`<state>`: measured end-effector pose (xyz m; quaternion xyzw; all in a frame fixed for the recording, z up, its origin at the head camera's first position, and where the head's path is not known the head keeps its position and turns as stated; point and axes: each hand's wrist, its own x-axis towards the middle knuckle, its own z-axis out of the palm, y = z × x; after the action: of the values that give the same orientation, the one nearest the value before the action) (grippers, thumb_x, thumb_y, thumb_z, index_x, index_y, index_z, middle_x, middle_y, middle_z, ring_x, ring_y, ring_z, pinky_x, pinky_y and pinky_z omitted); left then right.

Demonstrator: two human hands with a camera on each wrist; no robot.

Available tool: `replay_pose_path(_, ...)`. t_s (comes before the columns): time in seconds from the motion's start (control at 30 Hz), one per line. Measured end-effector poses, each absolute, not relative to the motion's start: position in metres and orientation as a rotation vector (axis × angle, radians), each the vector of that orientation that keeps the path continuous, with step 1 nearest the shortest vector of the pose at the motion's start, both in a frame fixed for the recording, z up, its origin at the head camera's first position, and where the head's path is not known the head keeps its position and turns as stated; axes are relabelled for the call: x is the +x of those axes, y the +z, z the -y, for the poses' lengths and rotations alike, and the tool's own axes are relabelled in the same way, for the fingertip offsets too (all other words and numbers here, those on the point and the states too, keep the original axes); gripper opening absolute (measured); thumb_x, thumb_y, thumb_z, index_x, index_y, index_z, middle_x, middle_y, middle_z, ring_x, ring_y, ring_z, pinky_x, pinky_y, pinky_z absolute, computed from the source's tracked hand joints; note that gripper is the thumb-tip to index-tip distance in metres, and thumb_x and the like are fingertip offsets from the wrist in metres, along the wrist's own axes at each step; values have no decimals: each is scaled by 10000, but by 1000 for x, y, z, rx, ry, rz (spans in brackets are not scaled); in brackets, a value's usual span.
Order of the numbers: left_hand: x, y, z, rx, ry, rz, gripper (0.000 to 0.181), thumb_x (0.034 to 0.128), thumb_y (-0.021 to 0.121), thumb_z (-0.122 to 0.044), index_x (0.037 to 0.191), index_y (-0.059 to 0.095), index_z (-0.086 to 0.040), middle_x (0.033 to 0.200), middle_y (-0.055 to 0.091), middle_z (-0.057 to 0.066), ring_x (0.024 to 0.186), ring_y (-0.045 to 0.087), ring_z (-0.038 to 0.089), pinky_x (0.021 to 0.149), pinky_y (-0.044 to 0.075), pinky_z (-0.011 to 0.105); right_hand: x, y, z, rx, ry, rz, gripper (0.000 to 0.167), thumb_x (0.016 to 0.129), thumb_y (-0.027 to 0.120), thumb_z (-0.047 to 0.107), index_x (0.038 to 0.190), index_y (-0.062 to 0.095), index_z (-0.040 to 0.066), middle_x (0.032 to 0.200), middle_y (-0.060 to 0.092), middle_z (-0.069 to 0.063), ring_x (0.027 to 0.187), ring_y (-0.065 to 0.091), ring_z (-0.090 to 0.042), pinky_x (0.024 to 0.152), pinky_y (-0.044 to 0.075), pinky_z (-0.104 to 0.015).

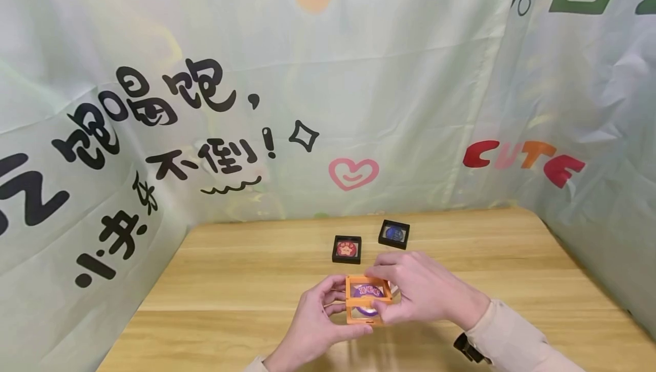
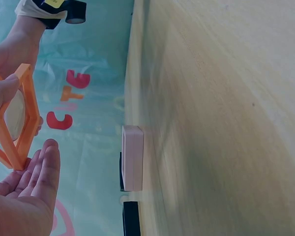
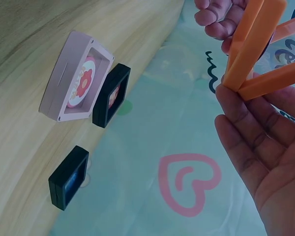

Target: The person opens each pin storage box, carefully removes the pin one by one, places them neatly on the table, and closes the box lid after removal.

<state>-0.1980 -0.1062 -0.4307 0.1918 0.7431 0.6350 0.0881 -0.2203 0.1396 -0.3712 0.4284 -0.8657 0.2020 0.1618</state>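
Observation:
An orange display case (image 1: 368,302) with clear windows is held above the table between both hands. Inside it shows a round purple badge (image 1: 370,290) with lettering. In the right wrist view the case's two frames (image 3: 255,44) stand apart in a V, joined at one edge. My left hand (image 1: 316,322) holds the left side, thumb along the near edge and fingers at the far left. From the right, my right hand (image 1: 422,291) pinches the case between thumb and fingers. Part of the badge is hidden by the frame and the right thumb.
Beyond the hands, a black case with a red badge (image 1: 347,249) and another with a blue badge (image 1: 394,234) lie on the wooden table (image 1: 246,281). A pink case with a flower badge (image 3: 81,81), mostly hidden in the head view, lies nearby. Printed cloth (image 1: 410,104) surrounds the table.

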Motion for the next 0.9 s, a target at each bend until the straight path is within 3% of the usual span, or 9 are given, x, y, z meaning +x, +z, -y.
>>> replay_pose_path(0.27,-198,-431,107,537,1876,-2217,715,774,992,-193,1383,629,-104,1261,734,57,1114,739,152,976,629,222,-222,-373,-141,1222,625,2478,247,868,731,293,1059,816,161,896,655,142,689,498,96,580,410,-60)
replay_pose_path(0.67,-198,-432,108,536,1865,-2226,778,763,998,-195,1416,599,-52,1295,715,77,1115,732,152,965,631,213,-224,-376,-144,1199,713,2534,231,978,668,264,1116,819,157,1002,705,118,793,557,71,661,509,-140)
replay_pose_path(0.9,-198,-431,107,559,1865,-2218,727,756,997,-170,1379,631,-95,1274,725,58,1102,737,148,963,636,219,-227,-377,-147,1223,823,2529,254,1055,598,239,1127,822,143,1017,734,95,832,599,56,675,554,-184)
